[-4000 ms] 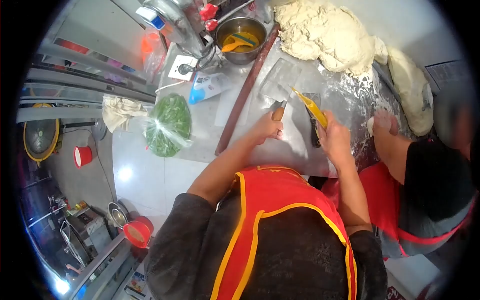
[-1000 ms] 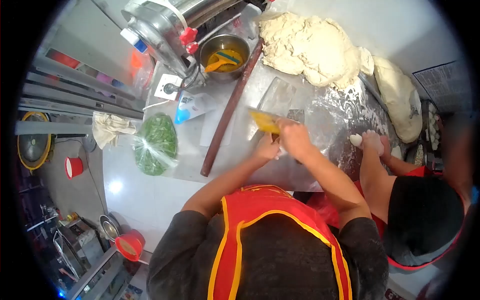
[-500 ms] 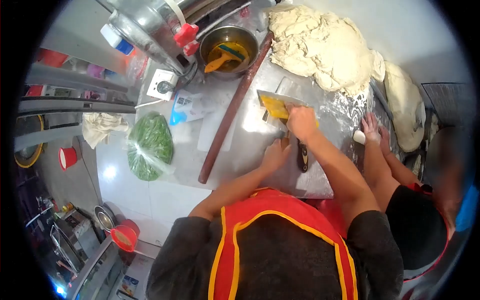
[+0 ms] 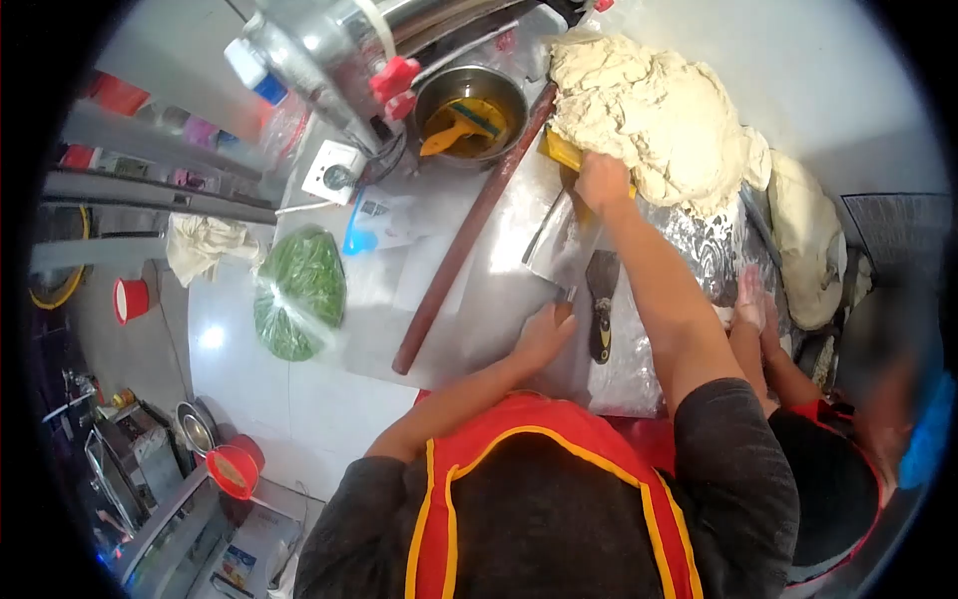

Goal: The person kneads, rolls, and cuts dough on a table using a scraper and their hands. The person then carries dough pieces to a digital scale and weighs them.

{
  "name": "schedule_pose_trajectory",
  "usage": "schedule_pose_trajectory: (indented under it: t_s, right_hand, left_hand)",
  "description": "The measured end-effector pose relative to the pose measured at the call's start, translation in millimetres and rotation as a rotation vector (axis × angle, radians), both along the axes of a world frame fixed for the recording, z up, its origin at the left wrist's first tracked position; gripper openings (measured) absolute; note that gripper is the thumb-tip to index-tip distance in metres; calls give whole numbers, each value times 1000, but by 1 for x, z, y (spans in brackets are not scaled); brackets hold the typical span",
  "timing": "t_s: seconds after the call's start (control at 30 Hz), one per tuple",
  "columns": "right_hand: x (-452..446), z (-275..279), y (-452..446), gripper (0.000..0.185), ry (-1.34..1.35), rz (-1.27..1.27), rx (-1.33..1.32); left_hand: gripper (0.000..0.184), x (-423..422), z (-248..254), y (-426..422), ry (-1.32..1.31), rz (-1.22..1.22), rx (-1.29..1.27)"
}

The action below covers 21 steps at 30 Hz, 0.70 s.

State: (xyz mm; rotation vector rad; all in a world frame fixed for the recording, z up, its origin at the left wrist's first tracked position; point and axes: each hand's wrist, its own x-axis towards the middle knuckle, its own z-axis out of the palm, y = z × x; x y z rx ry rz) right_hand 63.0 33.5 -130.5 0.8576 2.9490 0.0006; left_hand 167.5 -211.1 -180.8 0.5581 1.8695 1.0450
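Observation:
My right hand [image 4: 604, 182] is closed around a yellow-edged dough scraper [image 4: 563, 150], at the lower left edge of a large mound of pale dough [image 4: 659, 115]. Lower down, my left hand [image 4: 542, 336] is wrapped round the brown handle of a broad-bladed cleaver [image 4: 555, 240]; its metal blade points away from me, below the scraper. Between my left hand and right forearm lies a black-handled putty knife [image 4: 601, 309] on the metal table [image 4: 489, 334]. A long brown rolling pin [image 4: 461, 255] lies slantwise left of the cleaver.
A steel bowl [image 4: 471, 112] of oil holds a yellow-handled brush [image 4: 454, 135]. A clear bag of greens [image 4: 297, 290] and a white socket block [image 4: 331, 172] are to the left. On the right, a co-worker's floury hands [image 4: 750, 304] work near a long dough piece [image 4: 803, 240].
My right hand has moved the scraper away from me, up to the dough. My left hand and the cleaver handle have shifted slightly. The co-worker's hands have changed position.

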Motion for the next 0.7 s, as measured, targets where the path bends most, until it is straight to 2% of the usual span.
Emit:
schedule_pose_trajectory:
  t_s: [0.1, 0.13, 0.23, 0.3, 0.37, 0.43, 0.47, 0.57, 0.6, 0.67, 0.7]
  right_hand:
    - [1, 20, 15, 17, 10, 22, -74]
    - [9, 39, 9, 20, -41, 48, -118]
    - [53, 84, -51, 28, 11, -23, -166]
    - [92, 90, -94, 38, 68, 66, -213]
    - [128, 72, -122, 46, 208, 217, -322]
    - [153, 53, -145, 48, 136, 280, -248]
    - [157, 47, -149, 49, 105, 312, -208]
    - [152, 41, -148, 45, 80, 298, -174]
    - [146, 39, -141, 44, 69, 271, -164]
    - [121, 31, -116, 42, 48, 222, -149]
    - [105, 31, -103, 40, -41, 177, -134]
  left_hand:
    - [46, -2, -20, -4, -102, -3, 92]
    - [42, -2, -26, -5, -64, -5, 119]
    - [38, 1, -28, -1, -80, -17, 148]
    - [48, -4, -8, 2, -244, -33, 86]
    - [46, -4, -14, 9, -190, -46, 81]
    - [45, 1, -17, 7, -25, -8, 323]
    - [45, 3, -18, 5, 120, 33, 570]
    - [50, 2, -15, 4, 156, 22, 512]
    - [51, -2, -9, 7, -11, -14, 279]
    - [53, -3, -9, 9, -157, -47, 45]
    - [54, -2, -12, 9, -132, -46, 48]
